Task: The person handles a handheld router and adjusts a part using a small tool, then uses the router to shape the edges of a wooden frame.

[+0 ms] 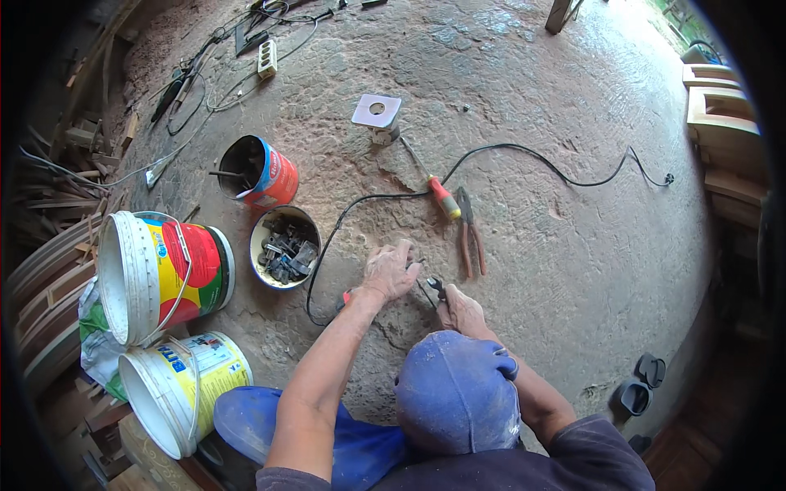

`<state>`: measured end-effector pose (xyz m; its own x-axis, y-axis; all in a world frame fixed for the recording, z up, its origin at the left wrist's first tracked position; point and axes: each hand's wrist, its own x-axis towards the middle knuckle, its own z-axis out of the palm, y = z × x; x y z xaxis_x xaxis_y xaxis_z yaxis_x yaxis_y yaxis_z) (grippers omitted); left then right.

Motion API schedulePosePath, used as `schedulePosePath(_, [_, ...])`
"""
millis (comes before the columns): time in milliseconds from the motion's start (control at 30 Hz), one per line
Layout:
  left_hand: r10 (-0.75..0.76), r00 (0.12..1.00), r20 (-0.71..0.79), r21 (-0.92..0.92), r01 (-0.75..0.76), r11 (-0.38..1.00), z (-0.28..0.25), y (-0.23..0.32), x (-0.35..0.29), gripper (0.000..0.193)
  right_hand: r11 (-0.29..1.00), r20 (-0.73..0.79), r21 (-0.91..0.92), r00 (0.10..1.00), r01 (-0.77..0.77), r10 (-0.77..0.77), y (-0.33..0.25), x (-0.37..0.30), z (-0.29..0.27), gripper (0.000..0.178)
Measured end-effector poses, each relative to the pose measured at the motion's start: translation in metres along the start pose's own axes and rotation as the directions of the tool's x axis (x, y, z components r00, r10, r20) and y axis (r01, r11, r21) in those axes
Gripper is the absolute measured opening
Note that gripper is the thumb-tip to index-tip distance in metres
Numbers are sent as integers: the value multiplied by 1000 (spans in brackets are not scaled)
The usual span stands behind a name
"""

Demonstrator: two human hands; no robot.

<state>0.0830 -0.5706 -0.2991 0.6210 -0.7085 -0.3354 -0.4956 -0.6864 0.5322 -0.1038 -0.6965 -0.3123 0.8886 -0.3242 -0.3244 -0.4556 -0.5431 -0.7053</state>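
My left hand (pixel 391 272) is low over the ground with its fingers bent together. A thin dark wire (pixel 427 296) shows beside its thumb and seems to be pinched there, though the fingers hide the grip. Just to the right, my right hand (pixel 463 313) is closed round small dark pliers (pixel 436 286), whose jaws lie close to that wire. Beyond the hands lie a screwdriver (pixel 444 198) with a red and yellow handle and larger pliers (pixel 471 237) with reddish handles. A black cable (pixel 327 245) curves round the left hand, with a plug (pixel 669 179) at its far right end.
To the left stand a round tin (pixel 257 252) of metal bits, a red can (pixel 278 178) and two buckets (pixel 129 274). A square plate with a hole (pixel 385 111) sits farther off. Cables and a socket strip (pixel 267 60) lie far left; sandals (pixel 634 397) lie right.
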Motion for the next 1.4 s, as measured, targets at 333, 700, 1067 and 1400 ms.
schedulePosePath(333, [-338, 937, 90, -408, 345, 846, 54, -24, 54, 20, 998, 71, 0, 996, 58, -58, 6, -1, 11, 30])
schedulePosePath(700, [-79, 990, -118, -219, 52, 974, 17, 19, 23, 53, 995, 83, 20, 991, 102, -103, 14, 0, 2, 29])
schedulePosePath(1067, [-141, 967, -210, -84, 126, 988, 33, 18, 4, 43, 821, 39, 552, 988, -147, 150, 8, 88, 0, 28])
schedulePosePath(1400, [-173, 961, -215, -66, 162, 985, 33, 24, 1, 45, 644, 318, 605, 883, -469, 344, 9, 119, -2, 26])
